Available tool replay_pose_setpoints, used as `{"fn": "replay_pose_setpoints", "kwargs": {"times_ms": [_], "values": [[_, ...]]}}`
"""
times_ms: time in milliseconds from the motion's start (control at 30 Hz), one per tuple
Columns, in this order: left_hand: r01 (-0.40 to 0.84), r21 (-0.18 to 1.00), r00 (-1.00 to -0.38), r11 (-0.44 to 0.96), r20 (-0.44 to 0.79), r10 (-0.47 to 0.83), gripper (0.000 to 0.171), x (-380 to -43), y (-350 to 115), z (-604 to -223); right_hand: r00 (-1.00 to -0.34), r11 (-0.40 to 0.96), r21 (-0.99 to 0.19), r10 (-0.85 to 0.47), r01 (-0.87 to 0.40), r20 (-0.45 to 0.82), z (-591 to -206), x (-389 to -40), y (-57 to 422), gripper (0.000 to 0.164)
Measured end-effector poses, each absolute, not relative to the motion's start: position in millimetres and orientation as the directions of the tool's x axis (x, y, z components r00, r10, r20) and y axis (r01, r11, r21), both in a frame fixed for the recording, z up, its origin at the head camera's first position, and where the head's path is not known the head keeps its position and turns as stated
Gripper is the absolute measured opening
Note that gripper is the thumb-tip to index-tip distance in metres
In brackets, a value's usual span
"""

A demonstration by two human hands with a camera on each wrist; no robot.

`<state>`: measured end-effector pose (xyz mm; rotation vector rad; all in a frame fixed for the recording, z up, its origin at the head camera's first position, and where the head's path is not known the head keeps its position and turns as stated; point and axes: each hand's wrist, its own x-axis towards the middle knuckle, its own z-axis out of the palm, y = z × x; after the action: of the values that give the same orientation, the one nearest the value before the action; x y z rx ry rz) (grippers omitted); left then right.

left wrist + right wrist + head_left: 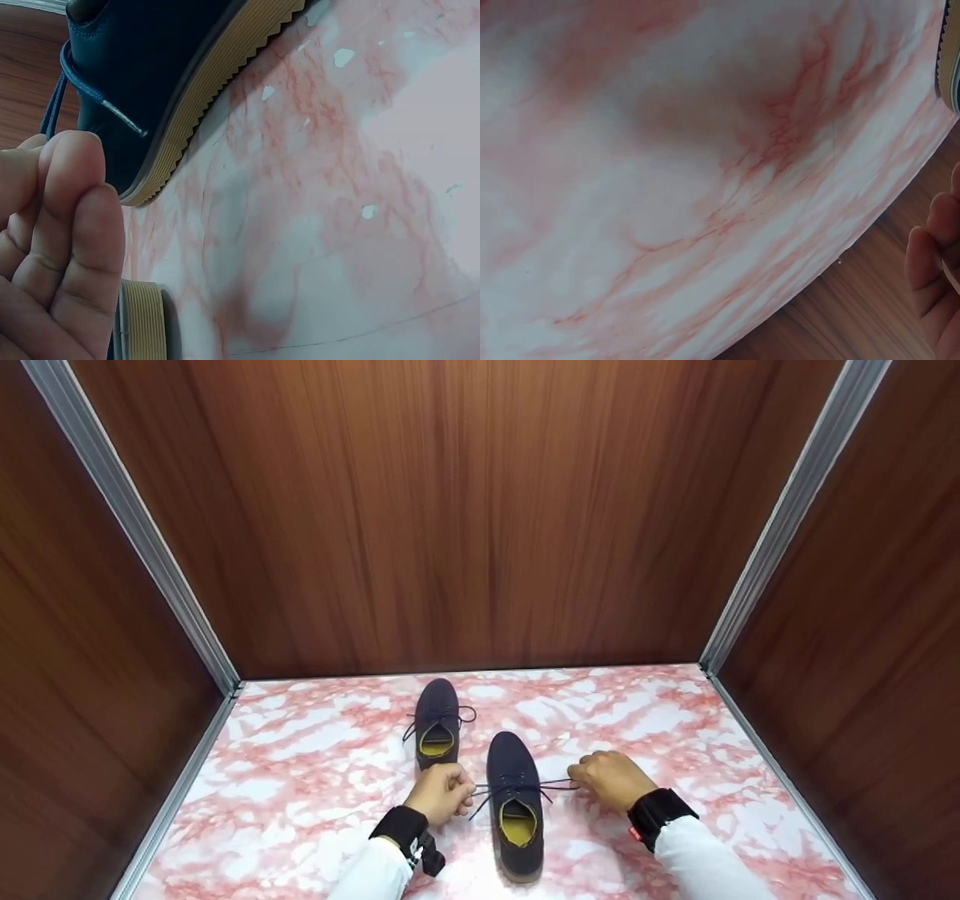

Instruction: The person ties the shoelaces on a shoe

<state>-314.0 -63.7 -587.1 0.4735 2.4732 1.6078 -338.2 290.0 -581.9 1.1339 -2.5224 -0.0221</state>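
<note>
A dark navy shoe with a yellow insole stands between my hands, its toe pointing away. My left hand pinches a shoelace loop on its left side; the dark lace with its metal tip shows beyond the fingertips in the left wrist view. To the right, my right hand pinches the other side of the lace, stretched out level from the shoe. The matching shoe sits further back and left, its lace tied in a bow, its heel partly hidden behind my left hand.
A pink and white marbled surface lies under the shoes. Brown wood-grain panels rise at the back and both sides, joined by grey metal corner posts.
</note>
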Motion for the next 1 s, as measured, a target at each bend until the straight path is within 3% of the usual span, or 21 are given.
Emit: {"fn": "replay_pose_setpoints", "kwargs": {"times_ms": [233, 533, 767, 900, 1000], "values": [[0.148, 0.920, -0.941, 0.364, 0.017, 0.339, 0.015, -311.0, -62.7, -592.7, -0.629, 0.690, 0.127, -0.708, -0.712, 0.322, -582.2, -333.3, 289.2, 0.024], [0.010, 0.966, -0.958, 0.259, -0.065, 0.280, 0.015, -308.4, -59.8, -593.4, -0.750, 0.759, -0.058, -0.625, -0.649, 0.216, -570.3, -325.1, 284.3, 0.028], [0.055, 0.955, -0.969, 0.293, -0.020, 0.245, 0.013, -304.6, -61.8, -587.9, -0.828, 0.797, -0.225, -0.540, -0.561, 0.152, -559.9, -322.1, 286.9, 0.036], [0.090, 0.945, -0.970, 0.313, 0.012, 0.241, 0.013, -302.2, -64.2, -582.9, -0.848, 0.799, -0.291, -0.518, -0.526, 0.111, -553.4, -318.9, 286.4, 0.035], [0.098, 0.946, -0.968, 0.308, 0.019, 0.249, 0.015, -299.4, -64.1, -579.1, -0.863, 0.774, -0.405, -0.498, -0.486, 0.084, -551.3, -314.1, 282.1, 0.029]]}}
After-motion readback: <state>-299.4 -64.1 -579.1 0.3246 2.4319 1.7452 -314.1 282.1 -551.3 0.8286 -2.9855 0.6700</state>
